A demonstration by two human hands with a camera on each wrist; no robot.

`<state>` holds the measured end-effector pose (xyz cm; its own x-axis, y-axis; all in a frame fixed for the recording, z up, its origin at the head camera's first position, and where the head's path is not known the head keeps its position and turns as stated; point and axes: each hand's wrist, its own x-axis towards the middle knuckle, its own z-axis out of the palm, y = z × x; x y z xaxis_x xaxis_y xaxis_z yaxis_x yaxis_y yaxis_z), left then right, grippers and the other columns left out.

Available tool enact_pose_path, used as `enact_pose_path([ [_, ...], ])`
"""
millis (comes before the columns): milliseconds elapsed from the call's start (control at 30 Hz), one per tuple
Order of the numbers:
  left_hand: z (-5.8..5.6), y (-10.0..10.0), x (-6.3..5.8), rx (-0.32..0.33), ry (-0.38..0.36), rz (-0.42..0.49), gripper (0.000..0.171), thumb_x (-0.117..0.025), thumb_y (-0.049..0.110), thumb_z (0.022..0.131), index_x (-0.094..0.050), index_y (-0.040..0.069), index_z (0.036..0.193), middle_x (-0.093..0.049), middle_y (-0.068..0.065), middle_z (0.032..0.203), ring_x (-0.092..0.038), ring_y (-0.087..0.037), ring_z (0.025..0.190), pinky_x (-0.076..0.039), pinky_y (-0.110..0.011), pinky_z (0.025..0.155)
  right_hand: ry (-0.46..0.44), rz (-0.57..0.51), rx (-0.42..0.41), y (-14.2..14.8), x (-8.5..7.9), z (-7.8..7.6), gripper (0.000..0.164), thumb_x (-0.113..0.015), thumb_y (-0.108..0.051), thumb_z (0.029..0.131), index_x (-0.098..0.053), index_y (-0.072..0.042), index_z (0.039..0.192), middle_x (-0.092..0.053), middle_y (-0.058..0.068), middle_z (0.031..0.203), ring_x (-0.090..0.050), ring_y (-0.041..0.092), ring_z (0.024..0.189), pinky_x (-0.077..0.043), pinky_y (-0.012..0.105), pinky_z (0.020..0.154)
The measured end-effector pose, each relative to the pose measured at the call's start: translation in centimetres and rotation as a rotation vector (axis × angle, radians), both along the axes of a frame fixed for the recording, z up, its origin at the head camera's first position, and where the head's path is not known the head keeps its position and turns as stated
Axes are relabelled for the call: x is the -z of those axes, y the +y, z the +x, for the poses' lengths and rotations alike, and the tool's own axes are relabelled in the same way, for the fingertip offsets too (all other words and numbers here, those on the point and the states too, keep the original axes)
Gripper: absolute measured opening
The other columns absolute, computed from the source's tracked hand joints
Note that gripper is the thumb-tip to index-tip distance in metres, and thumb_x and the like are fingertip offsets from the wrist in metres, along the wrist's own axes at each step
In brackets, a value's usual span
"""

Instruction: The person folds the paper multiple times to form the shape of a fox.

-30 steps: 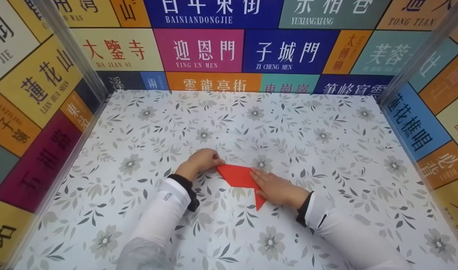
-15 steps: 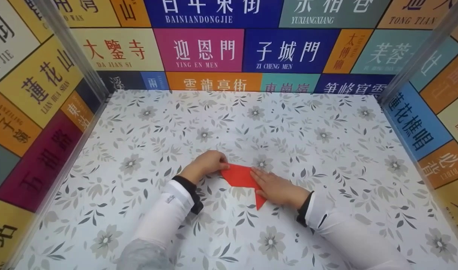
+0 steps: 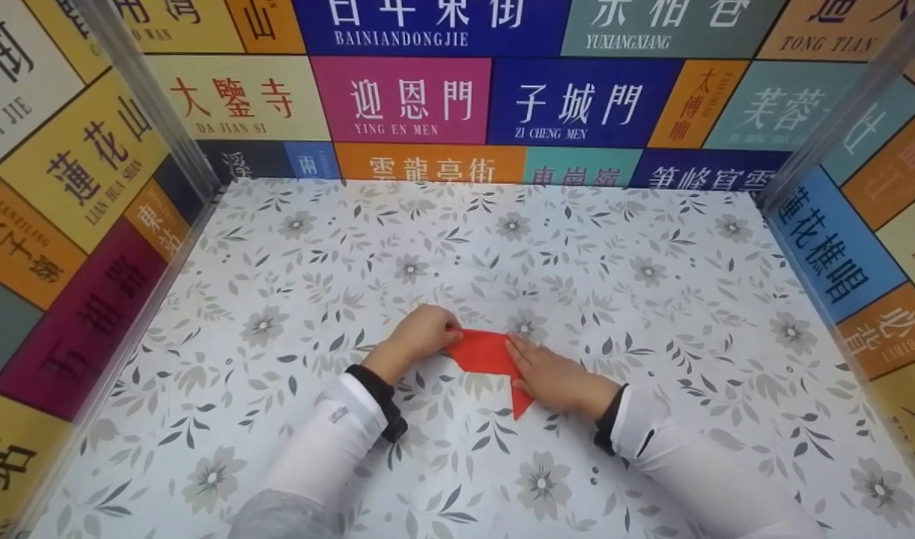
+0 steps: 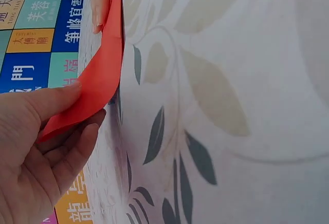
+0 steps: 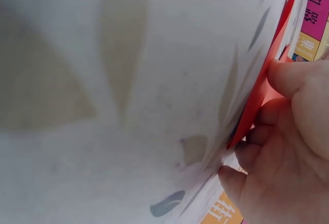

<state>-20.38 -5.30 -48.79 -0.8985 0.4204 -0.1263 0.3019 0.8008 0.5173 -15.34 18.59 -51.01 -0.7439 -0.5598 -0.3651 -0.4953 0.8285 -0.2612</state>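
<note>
A folded piece of red paper [image 3: 484,352] lies on the floral table covering, with a narrow pointed part [image 3: 520,400] sticking out toward the near side. My left hand [image 3: 420,335] pinches its left end between thumb and fingers. In the left wrist view that end of the red paper [image 4: 97,80] curves up off the surface. Across the paper's right part, my right hand [image 3: 558,379] rests with its fingers extended and hides some of it. The right wrist view has the thumb of the right hand [image 5: 293,126] against the red paper's edge [image 5: 257,90].
White cloth with grey flowers and leaves [image 3: 293,419] covers the table. Upright panels with coloured Chinese name blocks [image 3: 405,101] stand along the back and both sides. Clear strips [image 3: 158,105] run up the corners.
My left hand has moved a little to the right, bringing the left end of the red paper inward and up. The right hand stays almost in place on the paper.
</note>
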Motion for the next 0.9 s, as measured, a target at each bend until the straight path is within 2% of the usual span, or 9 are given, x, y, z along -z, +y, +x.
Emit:
enact_pose_path([
  [167, 1.0, 0.6, 0.0, 0.005, -0.009, 0.041, 0.021, -0.063, 0.016, 0.092, -0.075, 0.006, 0.106, -0.074, -0.008, 0.099, -0.067, -0.023, 0.093, -0.053, -0.035, 0.085, 0.044, -0.001, -0.015, 0.2, 0.1, 0.0, 0.071, -0.047, -0.033, 0.101, -0.013, 0.002, 0.153, -0.009, 0.018, 0.162, -0.009, 0.034, 0.150, -0.018, 0.046, 0.120],
  [300, 1.8, 1.0, 0.2, 0.037, 0.006, 0.071, 0.023, -0.062, 0.014, 0.093, -0.073, 0.007, 0.113, -0.074, -0.007, 0.100, -0.065, -0.019, 0.087, -0.052, -0.032, 0.080, 0.051, -0.008, -0.026, 0.2, 0.1, -0.1, 0.071, -0.048, -0.033, 0.101, -0.014, 0.003, 0.153, -0.010, 0.019, 0.162, -0.010, 0.034, 0.150, -0.018, 0.045, 0.120],
  [433, 2.6, 1.3, 0.3, 0.064, 0.038, 0.088, 0.025, -0.061, 0.013, 0.094, -0.072, 0.009, 0.116, -0.074, -0.006, 0.092, -0.062, -0.017, 0.076, -0.051, -0.028, 0.072, 0.055, -0.012, -0.035, 0.2, 0.1, 0.0, 0.071, -0.049, -0.031, 0.101, -0.015, 0.004, 0.152, -0.011, 0.021, 0.161, -0.010, 0.035, 0.149, -0.018, 0.046, 0.120],
  [533, 3.2, 1.6, 0.4, 0.049, 0.070, 0.106, 0.024, -0.061, 0.013, 0.093, -0.072, 0.007, 0.114, -0.074, -0.007, 0.092, -0.064, -0.018, 0.077, -0.052, -0.029, 0.072, 0.047, -0.007, -0.024, 0.2, 0.0, 0.0, 0.071, -0.049, -0.031, 0.101, -0.014, 0.003, 0.153, -0.011, 0.019, 0.162, -0.010, 0.034, 0.150, -0.019, 0.046, 0.120],
  [733, 4.1, 2.4, 0.6, -0.032, 0.107, 0.206, 0.021, -0.065, 0.013, 0.091, -0.075, 0.007, 0.108, -0.075, -0.007, 0.098, -0.068, -0.018, 0.084, -0.055, -0.029, 0.078, 0.049, 0.005, -0.020, 0.1, 0.1, -0.1, 0.071, -0.048, -0.032, 0.101, -0.014, 0.002, 0.153, -0.010, 0.018, 0.162, -0.010, 0.033, 0.150, -0.020, 0.045, 0.120],
  [833, 4.4, 2.8, 0.9, -0.023, 0.117, 0.217, 0.021, -0.064, 0.013, 0.091, -0.074, 0.006, 0.108, -0.075, -0.007, 0.099, -0.068, -0.018, 0.084, -0.055, -0.029, 0.078, 0.051, -0.001, -0.018, 0.1, 0.1, -0.1, 0.070, -0.048, -0.032, 0.101, -0.015, 0.002, 0.153, -0.011, 0.018, 0.162, -0.011, 0.033, 0.150, -0.020, 0.046, 0.119],
  [900, 4.7, 2.9, 1.2, 0.004, 0.130, 0.206, 0.022, -0.062, 0.014, 0.093, -0.074, 0.006, 0.110, -0.075, -0.007, 0.103, -0.069, -0.018, 0.090, -0.055, -0.030, 0.082, 0.051, 0.002, -0.019, 0.1, 0.2, -0.1, 0.070, -0.048, -0.032, 0.101, -0.015, 0.002, 0.153, -0.011, 0.018, 0.162, -0.011, 0.033, 0.150, -0.020, 0.046, 0.119],
])
